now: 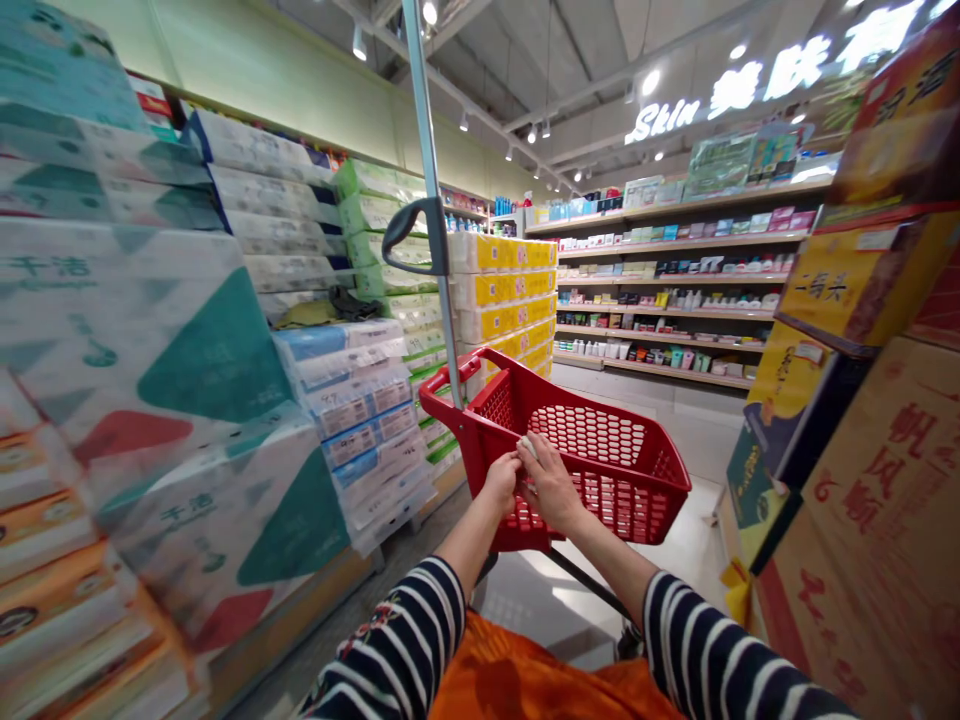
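The red basket (646,490) is in the middle of the view, just ahead of the person, tilted a little, with lattice walls. The left hand (501,486) and right hand (553,487) meet at its near side, in front of the near rim. The left fingers are bent and touch the right hand; the right fingers are partly curled over them, tips near the rim. Whether either set clasps the rim or only the other hand, I cannot tell. A small pale spot shows at the right fingertips, too small to name.

At the basket's left end a metal pole (424,120) rises, bearing a grey grip (438,240). A dark bar (589,580) runs below the basket, over the pale floor (697,440). Striped sleeves (401,640) cover the upper part of both forearms, and orange cloth (525,672) lies between them.

To the left stand stacks of white and teal packs (217,345), then green packs (382,217) and yellow packs (517,290). A dark cloth (354,304) lies on a lower stack. Beyond are stocked shelves (679,374) under a lit sign (664,120); cartons (885,480) are piled on the right.
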The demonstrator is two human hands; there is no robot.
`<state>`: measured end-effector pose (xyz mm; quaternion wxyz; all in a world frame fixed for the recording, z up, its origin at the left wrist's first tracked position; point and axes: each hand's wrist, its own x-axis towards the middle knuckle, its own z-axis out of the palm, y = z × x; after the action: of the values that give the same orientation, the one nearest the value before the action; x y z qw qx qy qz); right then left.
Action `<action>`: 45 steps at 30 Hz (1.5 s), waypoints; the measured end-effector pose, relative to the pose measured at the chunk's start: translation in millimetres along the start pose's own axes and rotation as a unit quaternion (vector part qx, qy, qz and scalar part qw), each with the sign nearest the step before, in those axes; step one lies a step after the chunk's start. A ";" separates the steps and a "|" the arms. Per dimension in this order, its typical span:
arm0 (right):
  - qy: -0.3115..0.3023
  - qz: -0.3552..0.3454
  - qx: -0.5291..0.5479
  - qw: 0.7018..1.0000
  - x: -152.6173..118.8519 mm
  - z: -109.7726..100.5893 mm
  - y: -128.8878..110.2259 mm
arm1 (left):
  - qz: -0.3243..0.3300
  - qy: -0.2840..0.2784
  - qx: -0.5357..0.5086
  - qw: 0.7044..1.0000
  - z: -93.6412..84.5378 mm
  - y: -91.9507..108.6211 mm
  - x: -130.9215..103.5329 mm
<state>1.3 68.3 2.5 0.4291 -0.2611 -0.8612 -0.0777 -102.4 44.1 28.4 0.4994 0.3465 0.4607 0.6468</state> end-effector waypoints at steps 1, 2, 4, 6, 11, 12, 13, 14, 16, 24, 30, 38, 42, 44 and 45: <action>-0.003 -0.009 -0.004 1.000 3.1 2.5 0.5 | -0.003 0.006 0.014 1.000 -4.7 1.7 -0.7; -0.006 -0.019 -0.006 1.000 7.4 5.2 1.3 | -0.004 0.012 0.032 0.999 -10.0 4.0 -0.8; -0.017 -0.054 -0.004 0.998 19.9 10.6 2.7 | -0.002 0.030 0.080 0.996 -23.4 10.4 1.4; -0.028 -0.087 -0.003 0.996 37.4 14.4 2.2 | 0.011 0.062 0.138 0.988 -42.1 19.0 6.3; 0.005 -0.122 -0.059 0.991 95.7 20.2 -14.7 | 0.054 0.195 0.307 0.930 -103.3 34.0 15.4; -0.002 -0.144 -0.070 0.987 106.0 23.1 -19.4 | 0.055 0.212 0.340 0.915 -113.4 33.4 14.4; -0.017 -0.169 -0.078 0.982 114.0 27.3 -23.7 | 0.055 0.223 0.369 0.901 -121.5 31.5 12.3; -0.035 -0.193 -0.084 0.977 118.9 32.9 -27.2 | 0.054 0.230 0.390 0.890 -127.6 28.4 9.5; -0.072 -0.229 -0.092 0.966 117.0 47.7 -30.9 | 0.055 0.228 0.447 0.863 -134.0 20.1 3.0; -0.166 -0.244 -0.078 0.952 33.0 94.0 -25.7 | 0.092 0.126 0.734 0.661 -126.8 -0.8 -7.6; -0.069 -0.154 -0.071 0.983 73.4 59.3 -23.7 | 0.085 0.125 0.755 0.638 -116.4 1.0 -8.5; -0.163 -0.206 -0.081 0.961 34.4 77.7 -14.5 | 0.089 0.093 0.790 0.599 -102.1 -14.6 -15.1; -0.234 -0.189 -0.072 0.951 -6.0 80.2 -9.1 | 0.075 0.080 0.803 0.586 -107.2 -26.8 -21.3; -0.225 -0.190 -0.063 0.953 -10.4 68.8 -6.9 | 0.073 0.078 0.805 0.584 -106.7 -29.4 -22.3; -0.208 -0.189 -0.061 0.958 -8.1 61.1 -5.7 | 0.074 0.080 0.804 0.585 -105.2 -29.6 -22.2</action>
<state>-40.3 82.2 -41.2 0.2011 -0.1294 -0.9587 -0.1542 -182.4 -1.3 -34.5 -0.0712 0.5866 0.8035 0.0722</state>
